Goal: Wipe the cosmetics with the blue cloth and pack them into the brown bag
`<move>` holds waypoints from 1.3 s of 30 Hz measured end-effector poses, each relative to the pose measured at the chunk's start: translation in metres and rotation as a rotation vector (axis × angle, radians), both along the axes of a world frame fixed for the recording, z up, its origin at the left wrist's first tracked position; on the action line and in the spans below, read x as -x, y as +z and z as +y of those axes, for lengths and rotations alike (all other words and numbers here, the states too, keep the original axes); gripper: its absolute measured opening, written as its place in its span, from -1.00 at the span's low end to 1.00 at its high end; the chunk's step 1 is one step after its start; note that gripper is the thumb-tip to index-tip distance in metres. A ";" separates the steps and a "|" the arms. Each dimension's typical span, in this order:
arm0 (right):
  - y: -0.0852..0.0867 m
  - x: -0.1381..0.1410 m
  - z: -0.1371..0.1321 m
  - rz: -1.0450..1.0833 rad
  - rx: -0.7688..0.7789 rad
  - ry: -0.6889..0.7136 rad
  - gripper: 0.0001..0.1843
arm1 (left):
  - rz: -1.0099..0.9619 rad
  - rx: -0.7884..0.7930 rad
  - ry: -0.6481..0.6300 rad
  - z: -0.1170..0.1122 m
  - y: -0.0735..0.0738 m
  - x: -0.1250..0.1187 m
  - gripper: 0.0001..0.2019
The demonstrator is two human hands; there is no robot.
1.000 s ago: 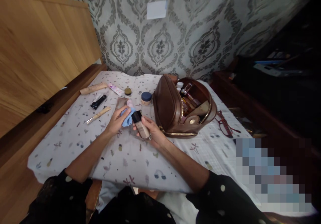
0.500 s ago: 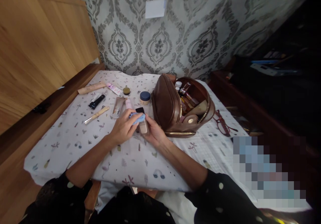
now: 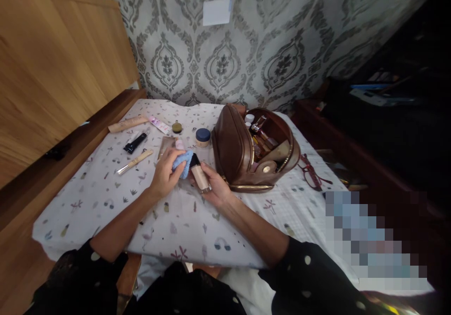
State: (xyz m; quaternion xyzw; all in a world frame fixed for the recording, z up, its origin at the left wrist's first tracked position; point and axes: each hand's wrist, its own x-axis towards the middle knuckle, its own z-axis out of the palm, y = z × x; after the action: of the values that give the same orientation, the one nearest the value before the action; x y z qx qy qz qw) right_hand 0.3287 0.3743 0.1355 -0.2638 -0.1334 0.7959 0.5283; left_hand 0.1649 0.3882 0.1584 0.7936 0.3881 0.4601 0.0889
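My right hand is closed around a foundation bottle with beige contents and a black cap, which tilts toward the upper left. Pinched in my left hand is a light blue cloth, close beside the cap; whether the two touch I cannot tell. Behind my left fingers lie a clear-ended tube and a pink tube, both partly hidden. A blue-lidded jar stands just beyond the bottle. To the right of my right hand sits an open brown makeup bag with several cosmetics inside.
On the left of the patterned tablecloth lie a black tube, a concealer-like stick, a beige tube and a pink-white tube. A small olive jar stands farther back. Red glasses rest right of the bag.
My left hand has drawn the cloth slightly left, off the bottle's front. The bottle has tipped, and its cap and beige body now show more fully.
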 end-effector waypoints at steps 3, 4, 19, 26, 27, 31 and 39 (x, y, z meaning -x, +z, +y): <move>0.004 -0.001 0.001 0.045 0.062 -0.017 -0.88 | 0.069 -0.021 -0.138 -0.004 0.000 -0.004 -0.78; 0.006 -0.002 0.001 0.056 0.079 -0.007 -0.83 | 0.080 -0.020 -0.183 -0.006 0.000 -0.006 -0.78; 0.026 -0.015 -0.022 -0.075 -0.338 0.318 -0.51 | -0.299 0.395 0.096 0.001 0.006 -0.001 -0.66; 0.085 -0.096 -0.057 -0.294 -0.521 0.117 -0.61 | -0.037 0.490 -0.261 -0.020 0.043 -0.043 -0.72; 0.094 -0.109 -0.061 -0.347 -0.525 0.046 -0.65 | 0.029 0.499 -0.349 -0.024 0.048 -0.054 -0.68; 0.122 -0.148 -0.065 -0.569 -0.568 -0.323 -0.72 | 0.309 0.433 -0.577 -0.031 0.058 -0.101 -0.33; 0.128 -0.169 -0.044 -0.817 -0.459 -0.689 -0.69 | 0.444 0.204 -0.545 -0.027 0.042 -0.123 -0.36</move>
State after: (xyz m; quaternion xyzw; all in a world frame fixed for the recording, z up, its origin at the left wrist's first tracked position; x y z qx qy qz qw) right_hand 0.4981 0.3298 0.2639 -0.4565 -0.4020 0.3623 0.7062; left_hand 0.2874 0.3616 0.2007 0.9355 0.2162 0.1950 0.2004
